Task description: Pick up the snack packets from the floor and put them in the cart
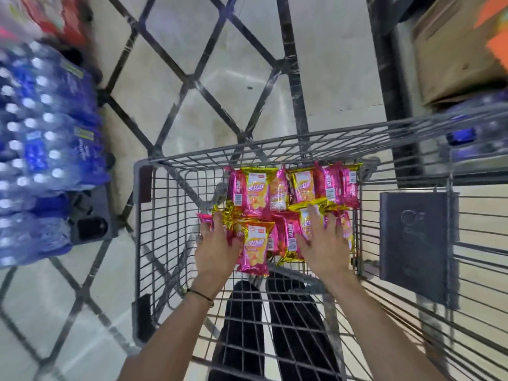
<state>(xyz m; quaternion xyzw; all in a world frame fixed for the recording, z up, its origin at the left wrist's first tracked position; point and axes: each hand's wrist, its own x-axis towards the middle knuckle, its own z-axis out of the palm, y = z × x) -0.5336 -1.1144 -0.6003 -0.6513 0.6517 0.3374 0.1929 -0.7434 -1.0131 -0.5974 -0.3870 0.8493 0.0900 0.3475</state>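
Note:
Several pink and gold snack packets [299, 188] lie in two rows on the floor of the grey wire cart [143, 185]. Both my hands are down inside the cart on the nearer row. My left hand [217, 248] lies flat with straight fingers on a gold-edged packet, its thumb against another packet [254, 247]. To the right, my right hand [320, 242] rests with spread fingers on the packets [288, 235] of that row. No packet is visible on the shop floor.
Shrink-wrapped packs of blue water bottles [41, 149] are stacked at the left. A second wire cart [467, 243] with a dark grey panel [412, 243] stands at the right. Cardboard boxes [453, 56] sit on a shelf at the upper right. My dark trouser legs [275, 325] show through the cart.

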